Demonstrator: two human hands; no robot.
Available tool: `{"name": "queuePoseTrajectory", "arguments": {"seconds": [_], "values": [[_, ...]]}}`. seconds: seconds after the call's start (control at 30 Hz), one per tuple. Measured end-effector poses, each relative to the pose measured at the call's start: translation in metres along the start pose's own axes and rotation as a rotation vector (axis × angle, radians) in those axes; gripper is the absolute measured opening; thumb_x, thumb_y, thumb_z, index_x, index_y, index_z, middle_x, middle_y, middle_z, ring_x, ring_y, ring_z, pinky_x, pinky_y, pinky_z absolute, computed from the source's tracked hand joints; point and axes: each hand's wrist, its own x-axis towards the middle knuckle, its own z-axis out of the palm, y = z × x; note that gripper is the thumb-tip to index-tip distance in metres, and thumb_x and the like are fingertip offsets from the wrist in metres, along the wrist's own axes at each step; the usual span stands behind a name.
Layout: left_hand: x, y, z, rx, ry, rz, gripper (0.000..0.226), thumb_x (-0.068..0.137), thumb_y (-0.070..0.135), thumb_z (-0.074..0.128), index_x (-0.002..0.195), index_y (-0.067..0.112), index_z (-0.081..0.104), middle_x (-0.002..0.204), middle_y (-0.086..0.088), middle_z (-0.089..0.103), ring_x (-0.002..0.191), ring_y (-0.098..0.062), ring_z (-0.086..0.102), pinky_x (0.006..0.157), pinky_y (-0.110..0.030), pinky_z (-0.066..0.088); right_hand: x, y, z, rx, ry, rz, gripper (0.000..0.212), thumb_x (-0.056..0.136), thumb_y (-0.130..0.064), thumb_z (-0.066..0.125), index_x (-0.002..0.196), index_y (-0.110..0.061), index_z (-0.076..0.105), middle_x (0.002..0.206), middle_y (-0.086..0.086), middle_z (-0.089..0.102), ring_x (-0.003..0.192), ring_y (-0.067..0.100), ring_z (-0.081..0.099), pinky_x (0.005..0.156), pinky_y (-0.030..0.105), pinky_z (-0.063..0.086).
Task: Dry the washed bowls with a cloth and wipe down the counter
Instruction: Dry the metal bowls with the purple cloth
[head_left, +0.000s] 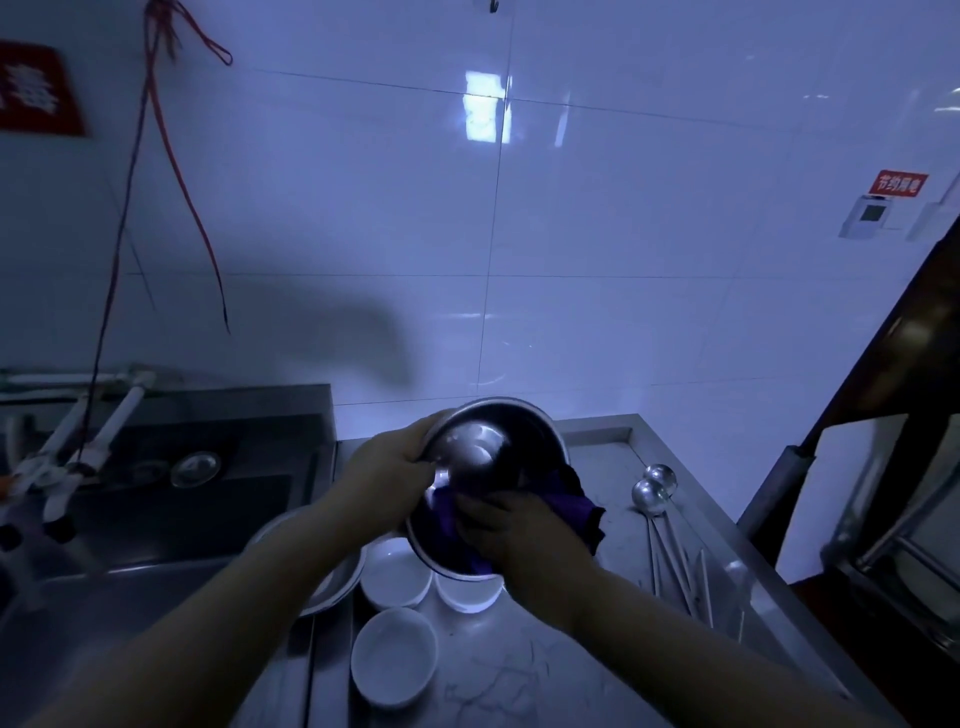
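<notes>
Steel bowl (485, 457), shiny and tilted; left hand (392, 462) grips its rim, right hand (511, 525) clutches purple cloth (571, 506).

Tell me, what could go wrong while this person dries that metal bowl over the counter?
The left hand grips the steel bowl only by its rim, held tilted in the air; if it slips, it could drop onto the white bowls right below. The right hand presses the purple cloth inside, and a loose end hangs over the rim near the ladles, which it might snag. The dim light may hide wet spots.
</notes>
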Motion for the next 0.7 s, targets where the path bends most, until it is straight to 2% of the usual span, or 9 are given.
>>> {"name": "queuePoseTrajectory", "arguments": {"seconds": [0.07,0.17,0.3,0.37,0.43,0.5,0.57,0.63,0.7], "values": [[-0.005,0.001,0.0,0.036,-0.058,0.005,0.073,0.071,-0.005,0.043,0.115,0.053,0.055,0.076,0.0,0.066,0.055,-0.02,0.062,0.043,-0.027,0.051,-0.012,0.012,-0.004,-0.114,0.022,-0.107,0.035,0.059,-0.009,0.077,0.092,-0.021,0.075,0.112,-0.003,0.069,0.086,0.024,0.067,0.072,0.032,0.054],[-0.009,0.008,0.005,0.125,-0.154,0.021,0.077,0.073,-0.005,0.039,0.126,0.05,0.049,0.078,-0.003,0.059,0.053,-0.024,0.061,0.043,-0.031,0.054,-0.021,0.028,-0.013,-0.218,0.068,-0.198,0.015,0.068,-0.02,0.077,0.083,-0.022,0.076,0.11,-0.006,0.07,0.089,0.021,0.067,0.074,0.028,0.052],[-0.005,0.016,0.016,0.331,-0.23,0.052,0.07,0.078,-0.001,0.04,0.131,0.045,0.047,0.077,0.003,0.053,0.057,-0.012,0.051,0.049,-0.022,0.047,-0.018,0.037,-0.022,-0.322,0.22,-0.291,0.014,0.084,-0.014,0.063,0.091,-0.01,0.075,0.109,0.004,0.07,0.097,0.026,0.066,0.084,0.033,0.052],[-0.007,0.018,0.022,0.293,-0.259,0.049,0.053,0.083,0.001,0.044,0.123,0.031,0.057,0.082,0.003,0.062,0.062,-0.007,0.052,0.05,-0.011,0.041,-0.014,0.037,-0.025,-0.387,0.274,-0.338,0.02,0.093,-0.011,0.054,0.098,-0.007,0.073,0.114,0.008,0.068,0.105,0.028,0.063,0.093,0.035,0.047],[-0.01,0.016,0.026,0.236,-0.253,0.039,0.046,0.082,-0.003,0.046,0.117,0.022,0.062,0.092,0.0,0.067,0.068,-0.005,0.055,0.053,-0.005,0.039,-0.014,0.037,-0.026,-0.47,0.239,-0.342,0.025,0.095,-0.011,0.049,0.109,-0.009,0.069,0.121,0.008,0.065,0.111,0.027,0.06,0.098,0.034,0.044],[-0.009,0.014,0.026,0.239,-0.23,0.021,0.051,0.081,-0.004,0.045,0.118,0.028,0.061,0.089,0.0,0.066,0.064,-0.005,0.054,0.056,-0.013,0.043,-0.021,0.037,-0.027,-0.532,0.156,-0.283,0.03,0.091,-0.015,0.053,0.119,-0.013,0.065,0.127,0.005,0.062,0.119,0.025,0.055,0.104,0.033,0.041],[-0.006,0.012,0.022,0.203,-0.173,-0.015,0.055,0.08,0.0,0.047,0.119,0.036,0.059,0.087,-0.001,0.067,0.066,-0.016,0.061,0.06,-0.028,0.052,-0.031,0.036,-0.027,-0.464,0.114,-0.131,0.041,0.084,-0.022,0.06,0.124,-0.013,0.062,0.127,0.005,0.062,0.123,0.025,0.052,0.109,0.034,0.035],[-0.006,0.01,0.019,0.085,-0.081,-0.046,0.058,0.076,0.006,0.049,0.112,0.049,0.059,0.089,0.0,0.07,0.074,-0.02,0.066,0.058,-0.031,0.056,-0.041,0.03,-0.026,-0.307,0.098,0.044,0.051,0.077,-0.032,0.057,0.123,-0.011,0.062,0.126,0.007,0.062,0.122,0.027,0.052,0.11,0.035,0.031],[-0.007,0.011,0.019,-0.002,0.002,-0.059,0.059,0.071,0.012,0.049,0.1,0.064,0.056,0.084,0.007,0.07,0.073,-0.018,0.065,0.052,-0.027,0.053,-0.048,0.019,-0.021,-0.162,0.093,0.167,0.054,0.068,-0.036,0.059,0.117,-0.014,0.066,0.123,0.007,0.064,0.116,0.028,0.055,0.106,0.036,0.034]]}}
